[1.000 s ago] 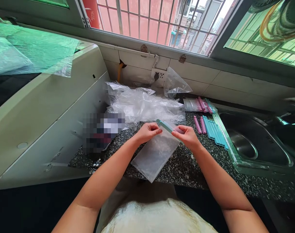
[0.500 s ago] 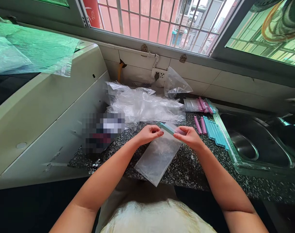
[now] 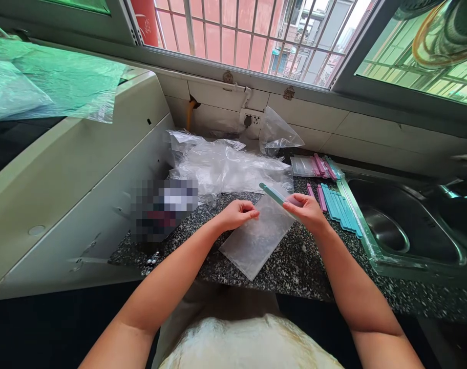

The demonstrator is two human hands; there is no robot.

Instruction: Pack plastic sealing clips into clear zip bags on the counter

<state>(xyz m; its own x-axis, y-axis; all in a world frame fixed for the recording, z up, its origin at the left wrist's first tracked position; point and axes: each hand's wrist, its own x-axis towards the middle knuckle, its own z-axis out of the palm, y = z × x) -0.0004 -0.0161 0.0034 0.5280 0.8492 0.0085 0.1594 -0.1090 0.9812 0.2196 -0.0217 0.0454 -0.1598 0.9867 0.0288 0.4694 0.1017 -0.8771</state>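
Note:
My right hand (image 3: pixel 304 210) is closed around one end of a teal bag sealing clip (image 3: pixel 271 193), whose other end points up and left. A clear plastic bag (image 3: pixel 256 246) hangs below the clip, over the counter, its top edge beside the clip. Whether the clip grips the bag is unclear. My left hand (image 3: pixel 241 214) is closed in a pinch at the bag's upper left edge; its fingertips overlap the bag and hide what is between them. To the right, several teal clips (image 3: pixel 337 207) and two pink clips (image 3: pixel 321 198) lie side by side on the counter.
Behind my hands lies a pile of clear plastic bags (image 3: pixel 226 166). More clips lie on a bag (image 3: pixel 304 167) at the back right. A metal sink (image 3: pixel 383 228) is on the right. On the left stand a blurred-out object (image 3: pixel 164 210) and a pale appliance side (image 3: pixel 83 205).
My left hand has come off the clip's left end, which now sticks up free. My right hand has shifted slightly right with the clip, and the bag's lower corner has risen.

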